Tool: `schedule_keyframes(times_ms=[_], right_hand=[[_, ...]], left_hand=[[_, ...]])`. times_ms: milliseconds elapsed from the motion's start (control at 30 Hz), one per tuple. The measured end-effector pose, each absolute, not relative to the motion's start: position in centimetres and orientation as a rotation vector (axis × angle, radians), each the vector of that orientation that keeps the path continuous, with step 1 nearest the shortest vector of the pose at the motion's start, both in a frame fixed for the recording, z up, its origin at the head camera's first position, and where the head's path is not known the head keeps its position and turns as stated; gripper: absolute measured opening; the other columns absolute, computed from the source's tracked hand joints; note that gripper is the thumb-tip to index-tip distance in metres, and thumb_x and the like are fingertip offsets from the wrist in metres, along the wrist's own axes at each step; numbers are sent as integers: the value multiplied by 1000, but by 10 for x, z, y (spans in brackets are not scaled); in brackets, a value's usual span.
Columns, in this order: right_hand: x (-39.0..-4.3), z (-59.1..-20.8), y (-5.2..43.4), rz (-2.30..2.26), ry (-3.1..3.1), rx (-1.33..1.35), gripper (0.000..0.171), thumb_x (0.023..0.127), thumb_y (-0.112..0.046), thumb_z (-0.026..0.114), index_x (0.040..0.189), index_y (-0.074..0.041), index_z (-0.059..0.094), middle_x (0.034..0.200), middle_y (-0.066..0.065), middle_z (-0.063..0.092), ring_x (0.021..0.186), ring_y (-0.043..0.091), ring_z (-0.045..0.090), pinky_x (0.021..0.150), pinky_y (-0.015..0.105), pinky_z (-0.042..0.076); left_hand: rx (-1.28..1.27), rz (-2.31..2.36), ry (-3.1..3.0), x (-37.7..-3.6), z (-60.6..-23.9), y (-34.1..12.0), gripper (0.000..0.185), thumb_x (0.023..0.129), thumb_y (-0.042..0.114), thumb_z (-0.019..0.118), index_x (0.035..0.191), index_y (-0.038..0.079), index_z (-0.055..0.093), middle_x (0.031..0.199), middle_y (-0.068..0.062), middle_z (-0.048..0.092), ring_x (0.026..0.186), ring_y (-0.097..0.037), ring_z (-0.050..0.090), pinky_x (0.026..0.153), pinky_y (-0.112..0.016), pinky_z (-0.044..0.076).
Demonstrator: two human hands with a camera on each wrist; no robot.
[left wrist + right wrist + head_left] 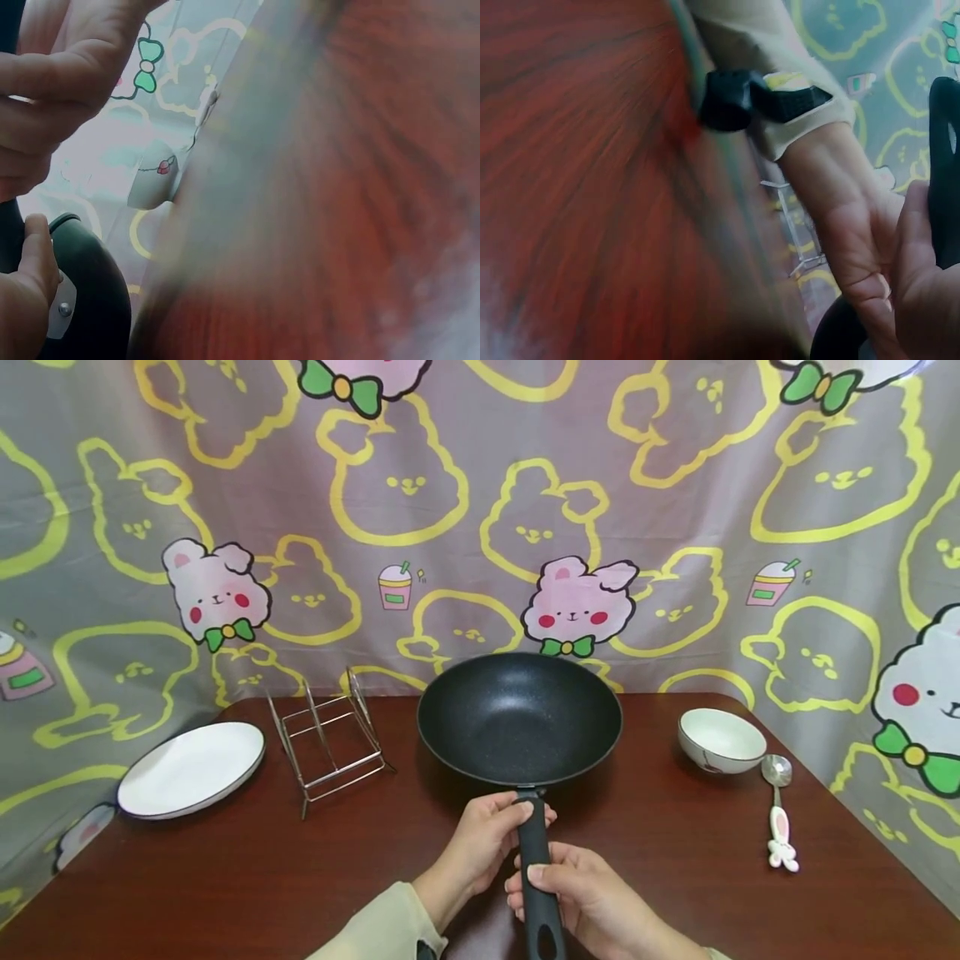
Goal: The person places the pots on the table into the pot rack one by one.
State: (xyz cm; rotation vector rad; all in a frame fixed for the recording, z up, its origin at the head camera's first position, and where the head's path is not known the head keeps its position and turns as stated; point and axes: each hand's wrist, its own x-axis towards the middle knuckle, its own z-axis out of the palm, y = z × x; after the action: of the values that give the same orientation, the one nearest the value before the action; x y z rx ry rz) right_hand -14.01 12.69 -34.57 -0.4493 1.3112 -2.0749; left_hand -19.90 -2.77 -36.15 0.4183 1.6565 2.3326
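Observation:
A black non-stick pan [519, 717] sits on the dark wooden table [225, 868], its black handle [536, 868] pointing toward me. My left hand [487, 839] grips the handle's upper end near the pan. Just below it, my right hand [581, 893] wraps round the middle of the handle. In the left wrist view the pan's underside [90, 307] shows below my curled fingers [52, 82]. The right wrist view shows the handle's end [945, 165] beside my palm [922, 277], with the left forearm and its black strap [757, 101] across.
A white plate [191, 768] lies at the left. A wire rack [330, 739] stands between it and the pan. At the right are a white bowl [722, 740] and a spoon [778, 810] with a rabbit handle. A patterned cloth [480, 518] hangs behind the table.

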Motion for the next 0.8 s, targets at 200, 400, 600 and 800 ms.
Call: schedule_keyframes(times_ms=[200, 400, 600, 800], right_hand=[[-142, -354, 122, -2057, 1410, -441, 28, 94, -12, 47, 117, 2, 44, 96, 3, 68, 87, 12, 66, 84, 28, 51], [-140, -358, 119, -2055, 1453, -497, 31, 94, -9, 47, 119, 6, 40, 97, 5, 67, 88, 13, 67, 83, 31, 52], [-140, -356, 118, -2037, 1451, -556, 29, 94, -8, 47, 119, 5, 39, 99, 5, 67, 90, 13, 66, 84, 31, 52], [-142, -355, 118, -2020, 1501, -681, 31, 94, -6, 45, 120, 9, 37, 101, 4, 68, 91, 13, 66, 84, 30, 52]], left_hand=[[414, 2329, 1667, -199, -362, -34, 31, 89, 7, 54, 111, -15, 56, 95, -13, 69, 96, -19, 65, 89, -32, 49], [437, 2330, 1660, -198, -360, -36, 33, 88, 6, 54, 114, -15, 55, 98, -15, 69, 97, -20, 65, 89, -32, 49], [468, 2346, 1650, -198, -357, -38, 34, 88, 4, 54, 115, -16, 52, 99, -16, 68, 97, -20, 65, 89, -32, 49], [489, 2365, 1639, -200, -355, -41, 34, 89, 3, 53, 116, -17, 52, 99, -15, 68, 97, -20, 65, 90, -32, 49]])
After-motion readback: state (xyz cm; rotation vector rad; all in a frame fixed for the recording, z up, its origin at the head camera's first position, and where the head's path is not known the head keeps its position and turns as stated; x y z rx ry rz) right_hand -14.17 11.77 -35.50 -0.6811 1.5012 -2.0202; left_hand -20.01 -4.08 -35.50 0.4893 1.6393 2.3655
